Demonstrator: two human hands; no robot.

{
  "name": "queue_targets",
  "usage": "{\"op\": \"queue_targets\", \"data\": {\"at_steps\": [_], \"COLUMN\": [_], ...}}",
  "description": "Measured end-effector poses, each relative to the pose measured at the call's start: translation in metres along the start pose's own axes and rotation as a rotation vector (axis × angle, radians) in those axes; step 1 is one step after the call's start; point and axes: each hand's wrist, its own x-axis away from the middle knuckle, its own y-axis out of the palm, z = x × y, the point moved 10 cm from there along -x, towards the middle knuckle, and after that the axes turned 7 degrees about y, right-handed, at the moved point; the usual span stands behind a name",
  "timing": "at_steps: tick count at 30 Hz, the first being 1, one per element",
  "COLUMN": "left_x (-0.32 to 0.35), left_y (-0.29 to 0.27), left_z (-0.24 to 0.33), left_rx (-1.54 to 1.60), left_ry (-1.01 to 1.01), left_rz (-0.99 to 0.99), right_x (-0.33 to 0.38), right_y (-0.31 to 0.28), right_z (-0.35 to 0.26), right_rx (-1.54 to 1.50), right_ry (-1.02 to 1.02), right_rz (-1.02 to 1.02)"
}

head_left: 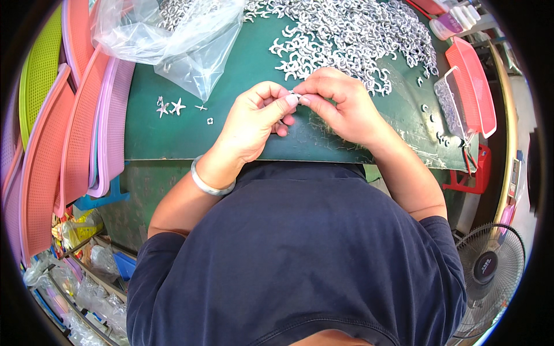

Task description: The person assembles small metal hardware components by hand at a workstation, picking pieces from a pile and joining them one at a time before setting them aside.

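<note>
Both of my hands meet over the green tabletop (pixel 242 141), close to its near edge. Thumb and fingers of my left hand (pixel 259 118) pinch a small silver metal piece (pixel 295 95). From the other side my right hand (pixel 337 104) grips the same piece between thumb and forefinger. The fingertips cover most of it, so its full shape is hidden. Just beyond my hands spreads a large pile of silver crescent-shaped metal pieces (pixel 352 40). Left of my left hand lie several star-shaped pieces (pixel 178 106) and a small square-looking piece (pixel 210 121).
A clear plastic bag (pixel 190 43) rests at the back left, near stacked plastic baskets (pixel 81 109). On the right are a pink basket (pixel 470 86), a white basket (pixel 450 104) and a few loose crescents (pixel 441 138). A fan (pixel 487 271) stands at lower right.
</note>
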Motion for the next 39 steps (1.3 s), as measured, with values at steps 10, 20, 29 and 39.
{"op": "queue_targets", "data": {"at_steps": [10, 20, 29, 39], "left_x": [-0.001, 0.001, 0.005, 0.004], "left_y": [-0.016, -0.003, -0.023, -0.020], "left_z": [0.007, 0.003, 0.011, 0.012], "left_rx": [0.220, -0.020, 0.082, 0.029], "left_ry": [0.047, -0.011, 0.086, 0.034], "left_rz": [0.016, -0.007, 0.078, 0.039], "right_x": [0.003, -0.001, -0.003, -0.003], "right_y": [0.017, 0.010, 0.024, 0.015], "right_z": [0.008, 0.016, 0.008, 0.028], "right_rx": [0.465, -0.121, 0.418, -0.131], "right_ry": [-0.105, 0.131, 0.001, 0.225], "right_rz": [0.012, -0.055, -0.013, -0.010]}}
